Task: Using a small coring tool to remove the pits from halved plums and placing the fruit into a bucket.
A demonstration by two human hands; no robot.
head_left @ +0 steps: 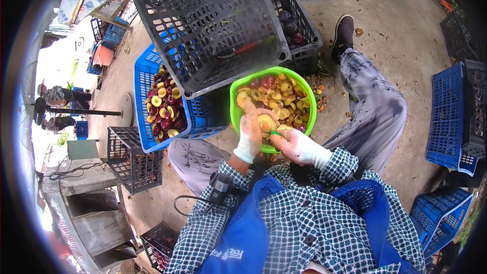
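Observation:
My left hand (249, 128), in a white glove with bare fingertips, is closed on a halved plum (266, 122) with its yellow flesh facing up. My right hand (300, 147), gloved in white too, grips a small knife (275, 133); only a bit of its green handle shows, and the blade is hard to make out against the fruit. Both hands are over the near side of a lime-green basin (312, 102). Inside the basin lie many yellowish fruit pieces and a few red plums (267, 81).
On the left a blue crate (143, 109) holds dark red and yellow plum halves. A black crate (203, 35) lies tilted above it, with a red-handled tool (247, 47) on it. Behind stands a black crate (317, 35) of dark plums. Blue crates (446, 116) stand at right.

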